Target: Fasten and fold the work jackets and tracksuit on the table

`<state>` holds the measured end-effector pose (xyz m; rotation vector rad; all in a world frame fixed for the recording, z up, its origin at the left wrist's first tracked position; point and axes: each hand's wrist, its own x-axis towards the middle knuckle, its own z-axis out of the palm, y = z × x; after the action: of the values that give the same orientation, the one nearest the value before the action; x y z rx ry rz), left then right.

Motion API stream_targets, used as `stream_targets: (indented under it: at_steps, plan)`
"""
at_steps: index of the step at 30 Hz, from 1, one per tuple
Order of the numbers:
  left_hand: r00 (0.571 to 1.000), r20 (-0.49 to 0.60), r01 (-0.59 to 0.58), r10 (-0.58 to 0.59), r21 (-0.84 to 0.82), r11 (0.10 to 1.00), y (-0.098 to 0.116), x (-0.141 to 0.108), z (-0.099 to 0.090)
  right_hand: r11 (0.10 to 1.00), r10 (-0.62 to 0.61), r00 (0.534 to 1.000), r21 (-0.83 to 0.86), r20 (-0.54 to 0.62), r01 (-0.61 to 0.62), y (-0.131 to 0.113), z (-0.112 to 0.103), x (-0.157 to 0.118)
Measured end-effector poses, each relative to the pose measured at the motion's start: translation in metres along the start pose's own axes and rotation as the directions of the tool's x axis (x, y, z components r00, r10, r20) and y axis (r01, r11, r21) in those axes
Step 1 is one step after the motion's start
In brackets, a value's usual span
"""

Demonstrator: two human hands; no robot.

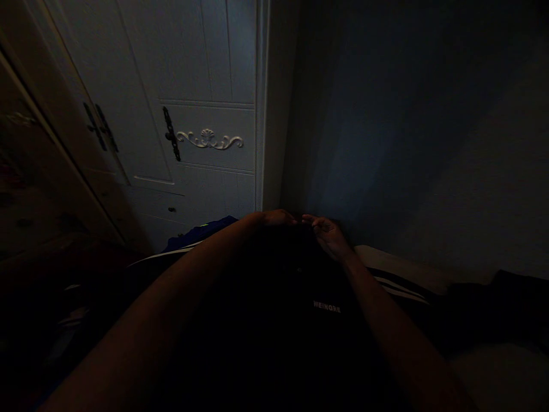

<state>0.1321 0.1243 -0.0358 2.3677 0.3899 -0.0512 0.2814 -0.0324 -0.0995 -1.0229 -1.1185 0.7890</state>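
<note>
A black shirt [274, 326] fills the lower middle of the dim view. It carries pale lettering that reads WEINORE, and a small button shows above that. My left hand [279, 218] is at the shirt's far top edge, its fingers bent over the cloth. Close beside it, my right hand [326, 233] has its thumb and fingers drawn together at the same edge. Only a small gap separates the fingertips of both hands. Deep shadow hides exactly how the fingertips meet the fabric.
Behind to the left stands a pale wardrobe [206, 194] with dark handles [171, 134]. A plain wall [386, 131] rises on the right. Dark cloth with white stripes [398, 289] shows on both sides of the shirt, and a blue cloth [195, 232] lies by the wardrobe.
</note>
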Motion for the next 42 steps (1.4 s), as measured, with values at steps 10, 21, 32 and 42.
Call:
stream_targets:
  at_steps: [10, 21, 32, 42]
  plan:
    - [0.997, -0.011, -0.082, 0.082, 0.039, 0.996, 0.012, 0.0, -0.008, 0.891, -0.077, 0.997, -0.447, 0.018, 0.077, -0.013, -0.004, 0.001]
    - [0.946, -0.175, 0.249, -0.272, -0.14, 0.958, 0.033, 0.002, 0.004, 0.806, -0.229, 0.973, -0.564, -0.021, 0.177, -0.023, 0.004, -0.002]
    - [0.964, -0.088, 0.236, -0.251, -0.153, 0.96, 0.036, -0.011, -0.004, 0.744, -0.371, 0.922, -0.559, 0.11, 0.366, -0.01, -0.005, 0.001]
    - [0.984, 0.003, 0.18, -0.18, 0.057, 0.982, 0.025, 0.004, 0.01, 0.396, -0.142, 0.928, -0.839, 0.345, 0.373, -0.029, -0.004, 0.002]
